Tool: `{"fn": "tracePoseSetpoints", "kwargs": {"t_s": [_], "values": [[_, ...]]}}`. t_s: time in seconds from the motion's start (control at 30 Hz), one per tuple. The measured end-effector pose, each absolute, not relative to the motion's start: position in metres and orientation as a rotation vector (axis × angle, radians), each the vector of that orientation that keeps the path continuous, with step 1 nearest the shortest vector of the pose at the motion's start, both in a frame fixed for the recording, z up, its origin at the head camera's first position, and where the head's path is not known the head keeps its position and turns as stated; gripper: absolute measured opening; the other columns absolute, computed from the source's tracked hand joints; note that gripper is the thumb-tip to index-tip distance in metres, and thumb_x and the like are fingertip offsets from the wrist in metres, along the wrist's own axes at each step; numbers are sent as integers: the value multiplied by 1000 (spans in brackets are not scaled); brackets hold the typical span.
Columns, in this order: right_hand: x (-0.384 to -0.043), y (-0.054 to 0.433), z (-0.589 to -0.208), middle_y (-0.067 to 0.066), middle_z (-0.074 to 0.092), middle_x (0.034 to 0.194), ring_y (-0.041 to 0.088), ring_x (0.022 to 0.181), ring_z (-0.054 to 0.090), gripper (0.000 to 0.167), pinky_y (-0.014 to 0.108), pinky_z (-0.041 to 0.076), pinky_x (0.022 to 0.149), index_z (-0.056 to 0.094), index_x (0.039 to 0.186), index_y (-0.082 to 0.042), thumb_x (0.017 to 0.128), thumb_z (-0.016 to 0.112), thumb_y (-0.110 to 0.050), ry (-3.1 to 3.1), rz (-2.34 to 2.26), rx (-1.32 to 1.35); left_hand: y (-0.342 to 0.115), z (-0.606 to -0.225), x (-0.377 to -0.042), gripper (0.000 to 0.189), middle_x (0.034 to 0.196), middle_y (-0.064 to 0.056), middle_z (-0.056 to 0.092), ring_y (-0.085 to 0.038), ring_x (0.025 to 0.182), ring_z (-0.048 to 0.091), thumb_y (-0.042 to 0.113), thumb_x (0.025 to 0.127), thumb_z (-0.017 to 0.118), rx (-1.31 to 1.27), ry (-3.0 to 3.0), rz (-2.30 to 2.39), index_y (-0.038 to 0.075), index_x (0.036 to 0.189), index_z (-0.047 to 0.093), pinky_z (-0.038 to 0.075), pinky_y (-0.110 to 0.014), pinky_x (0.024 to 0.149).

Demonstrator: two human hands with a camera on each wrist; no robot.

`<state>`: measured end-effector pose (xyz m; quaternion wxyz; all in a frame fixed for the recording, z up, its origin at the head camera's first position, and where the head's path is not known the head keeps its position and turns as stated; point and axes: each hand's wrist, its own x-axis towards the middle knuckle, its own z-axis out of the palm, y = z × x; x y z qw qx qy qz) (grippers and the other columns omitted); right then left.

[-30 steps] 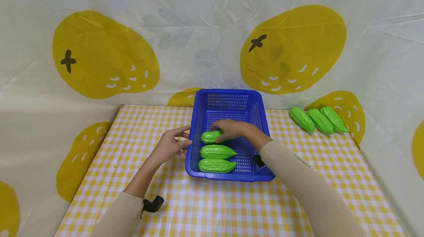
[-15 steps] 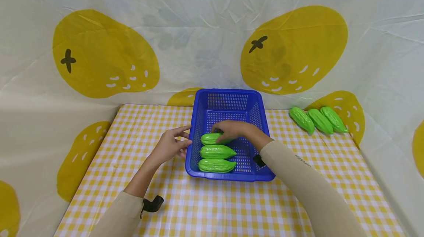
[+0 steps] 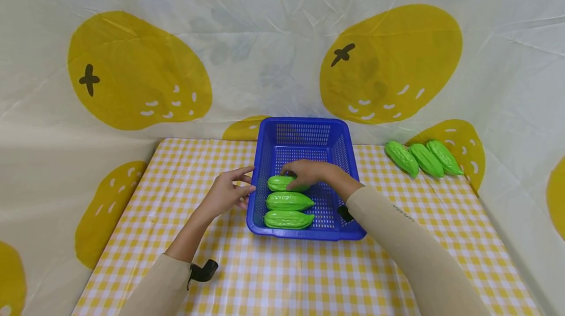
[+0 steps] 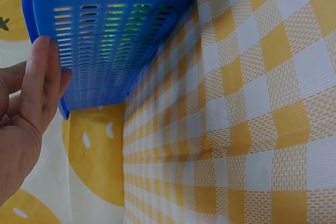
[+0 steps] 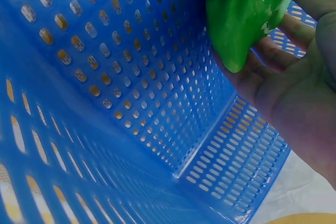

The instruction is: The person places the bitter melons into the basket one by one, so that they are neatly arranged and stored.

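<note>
A blue plastic basket [image 3: 309, 234] with slotted walls holds three glossy green, ridged bitter melons lying crosswise. My right hand [image 3: 304, 172] reaches inside and grips the farthest bitter melon [image 3: 279, 183], thumb on the near side and fingers over the far side. Its pointed end [image 5: 236, 40] shows against the palm in the right wrist view. Nearer me lie the middle bitter melon [image 3: 290, 201] and the front bitter melon [image 3: 289, 219], side by side. My left hand [image 3: 224, 193] touches the basket's left wall from outside with extended fingers, seen against the rim in the left wrist view.
Three more bitter melons [image 3: 425, 160] lie slanted together at the table's back right. A yellow-and-white checked cloth [image 3: 247, 276] covers the table. Behind it hangs a pale sheet [image 3: 269, 61] printed with large yellow fruit, close to the basket's far end.
The gripped bitter melon has shifted slightly within the basket, toward me and then a little back. My left hand stays at the basket's side.
</note>
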<state>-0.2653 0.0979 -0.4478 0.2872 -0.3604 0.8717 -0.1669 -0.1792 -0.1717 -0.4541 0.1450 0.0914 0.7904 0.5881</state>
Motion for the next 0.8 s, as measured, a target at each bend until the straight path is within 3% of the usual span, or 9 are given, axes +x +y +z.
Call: {"fn": "tracePoseSetpoints", "kwargs": {"t_s": [0.1,0.37,0.63,0.8], "values": [[-265,99,-447,15,64,136,31,127,60,48,44,53,112,59,140,-6,99,70,-27,2329,-448,-945,-171,-453,-179,58,119,-25,66,-18,63,71,0,96,70,271,2279,1693,6,152,52,68,-50,60],[-264,103,-442,18,62,137,34,129,59,51,46,53,113,57,141,-4,99,71,-28,2329,-476,-936,-168,-451,-179,59,118,-24,66,-18,63,71,-1,96,70,273,2273,1694,5,152,51,67,-58,64],[-269,112,-423,20,57,145,36,135,55,57,49,52,114,52,147,-4,100,70,-32,2352,-522,-893,-171,-452,-179,59,123,-27,65,-19,68,73,0,97,69,285,2258,1695,3,153,49,69,-42,60],[-268,121,-401,17,55,149,37,136,54,56,50,53,113,51,149,-8,101,69,-31,2382,-583,-852,-173,-453,-179,60,123,-28,65,-20,68,73,-1,97,69,280,2256,1696,2,153,48,68,-53,65]]}}
